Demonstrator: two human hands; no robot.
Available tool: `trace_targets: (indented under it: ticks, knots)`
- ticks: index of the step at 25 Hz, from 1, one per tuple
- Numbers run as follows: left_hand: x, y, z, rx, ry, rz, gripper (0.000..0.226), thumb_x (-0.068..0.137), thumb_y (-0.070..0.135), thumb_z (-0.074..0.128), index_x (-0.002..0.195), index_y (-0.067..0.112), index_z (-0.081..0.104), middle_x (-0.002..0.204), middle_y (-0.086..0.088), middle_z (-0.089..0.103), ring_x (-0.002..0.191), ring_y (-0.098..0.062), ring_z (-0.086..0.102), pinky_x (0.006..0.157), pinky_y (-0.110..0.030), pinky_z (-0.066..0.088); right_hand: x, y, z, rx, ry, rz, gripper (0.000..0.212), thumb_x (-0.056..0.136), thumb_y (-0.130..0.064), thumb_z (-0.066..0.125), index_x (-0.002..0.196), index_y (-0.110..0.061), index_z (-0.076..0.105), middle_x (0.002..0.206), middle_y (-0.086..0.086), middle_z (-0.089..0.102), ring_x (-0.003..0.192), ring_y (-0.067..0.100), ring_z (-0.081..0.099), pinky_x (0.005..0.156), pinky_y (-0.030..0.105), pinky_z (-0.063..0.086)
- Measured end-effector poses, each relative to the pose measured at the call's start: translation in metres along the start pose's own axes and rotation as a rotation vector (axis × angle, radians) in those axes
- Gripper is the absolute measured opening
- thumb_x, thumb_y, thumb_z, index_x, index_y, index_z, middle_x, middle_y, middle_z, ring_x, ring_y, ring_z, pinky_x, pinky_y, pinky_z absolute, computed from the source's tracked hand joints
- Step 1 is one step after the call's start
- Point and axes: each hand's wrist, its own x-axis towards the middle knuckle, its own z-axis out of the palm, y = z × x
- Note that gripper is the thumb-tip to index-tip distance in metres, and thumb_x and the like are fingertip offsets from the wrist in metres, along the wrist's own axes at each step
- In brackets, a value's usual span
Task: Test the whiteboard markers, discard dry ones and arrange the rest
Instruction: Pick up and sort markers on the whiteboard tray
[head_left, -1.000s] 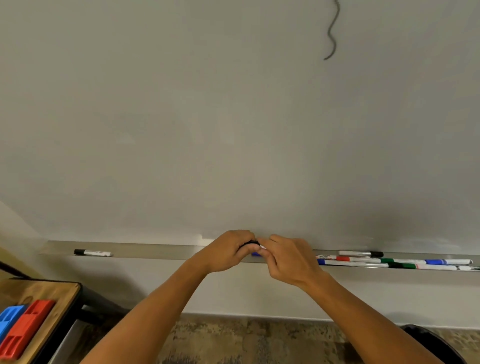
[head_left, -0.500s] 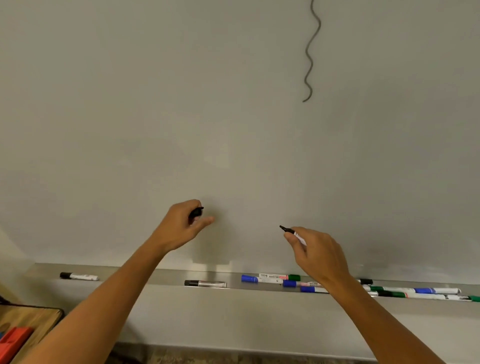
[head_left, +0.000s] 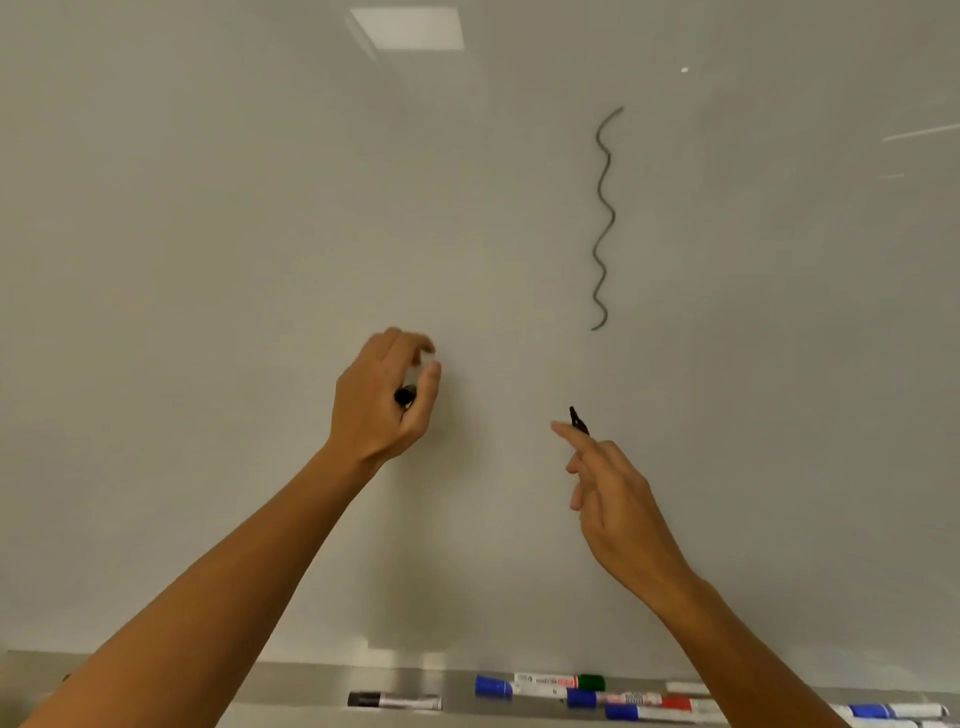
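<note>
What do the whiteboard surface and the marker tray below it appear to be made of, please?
The whiteboard looks like a glossy coated panel, perhaps enamelled steel or glass: it mirrors a ceiling light. The marker tray looks like brushed metal, probably aluminium, judging by its dull grey sheen and soft reflections. Neither can be confirmed by sight alone.

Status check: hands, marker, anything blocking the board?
Right hand grips uncapped black marker, tip near whiteboard. Left hand holds its cap. Nothing in the way.

Markers (head_left: 571, 693) in tray (head_left: 291, 686) below board (head_left: 260, 208); squiggle (head_left: 602, 218) upper-right, prob.
</note>
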Motion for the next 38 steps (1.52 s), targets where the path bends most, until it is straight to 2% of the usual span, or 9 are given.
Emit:
trace_targets:
  ticks: [4,7,10,13,19,22,26,33,38]
  knots:
    - [0.066,0.005,0.011,0.148,0.08,0.15,0.063,0.093,0.043,0.046,0.143,0.005,0.044,0.14,-0.014,0.049,0.133,-0.029,0.043,0.109,-0.039,0.037,0.045,-0.036,-0.023,0.169,0.053,-0.019,0.041,0.104,-0.012,0.049,0.139,-0.032,0.053,0.109,-0.007,0.061,0.1,0.008,0.065,0.087,0.028,0.057]
    - [0.102,0.01,0.025,0.24,0.057,0.178,0.077,0.095,0.05,0.041,0.153,0.003,0.023,0.161,-0.016,0.022,0.151,-0.032,0.015,0.123,-0.047,0.014,0.07,-0.066,-0.043,0.344,0.003,0.013,0.059,0.09,-0.026,0.071,0.135,-0.05,0.043,0.118,-0.011,0.064,0.106,0.004,0.065,0.084,0.024,0.058]
    - [0.121,0.013,0.037,0.381,0.007,0.216,0.082,0.095,0.054,0.034,0.156,0.003,0.014,0.163,-0.02,0.007,0.152,-0.035,0.001,0.122,-0.054,0.004,0.088,-0.078,-0.055,0.305,0.02,-0.043,0.078,0.075,-0.026,0.085,0.137,-0.044,0.042,0.123,-0.012,0.062,0.102,0.005,0.069,0.068,0.026,0.06]
    - [0.122,0.011,0.046,0.518,0.003,0.225,0.084,0.095,0.056,0.035,0.156,0.003,0.01,0.163,-0.022,0.002,0.152,-0.035,-0.002,0.121,-0.057,0.002,0.105,-0.079,-0.063,0.309,0.084,-0.111,0.062,0.074,-0.029,0.087,0.119,-0.033,0.046,0.11,-0.008,0.07,0.095,0.006,0.071,0.067,0.02,0.056]
    - [0.122,0.01,0.049,0.58,0.017,0.232,0.087,0.095,0.059,0.034,0.156,0.003,0.006,0.163,-0.022,-0.001,0.152,-0.034,-0.004,0.121,-0.058,0.004,0.148,-0.091,-0.07,0.375,0.351,-0.195,0.03,0.099,-0.042,0.04,0.11,-0.017,0.05,0.064,0.01,0.057,0.056,0.028,0.057,0.051,0.038,0.048]
    - [0.122,0.008,0.051,0.591,0.022,0.235,0.088,0.095,0.061,0.033,0.156,0.003,0.006,0.163,-0.021,-0.002,0.152,-0.034,-0.004,0.121,-0.058,0.004,0.174,-0.097,-0.077,0.345,0.486,-0.192,0.015,0.098,-0.026,0.052,0.105,-0.013,0.051,0.07,0.013,0.06,0.056,0.031,0.057,0.047,0.044,0.05]
    - [0.123,0.008,0.052,0.589,0.025,0.224,0.089,0.094,0.062,0.033,0.156,0.005,0.004,0.164,-0.019,-0.003,0.152,-0.033,-0.005,0.121,-0.057,0.004,0.196,-0.101,-0.082,0.382,0.576,-0.202,0.012,0.097,-0.018,0.063,0.104,-0.008,0.06,0.088,0.007,0.072,0.06,0.016,0.067,0.052,0.017,0.05]
    - [0.123,0.008,0.052,0.589,0.032,0.22,0.088,0.094,0.062,0.031,0.156,0.006,0.005,0.164,-0.018,-0.003,0.152,-0.031,-0.005,0.121,-0.057,0.006,0.215,-0.093,-0.08,0.343,0.628,-0.25,0.018,0.096,-0.018,0.065,0.11,-0.005,0.063,0.093,0.005,0.073,0.067,0.014,0.071,0.06,0.015,0.053]
    - [0.123,0.007,0.053,0.581,0.046,0.226,0.088,0.094,0.061,0.034,0.156,0.005,0.006,0.164,-0.018,-0.001,0.152,-0.032,-0.003,0.121,-0.057,0.006,0.225,-0.085,-0.079,0.256,0.652,-0.3,0.019,0.096,-0.02,0.065,0.11,-0.007,0.063,0.085,0.0,0.07,0.067,0.016,0.071,0.059,0.035,0.061]
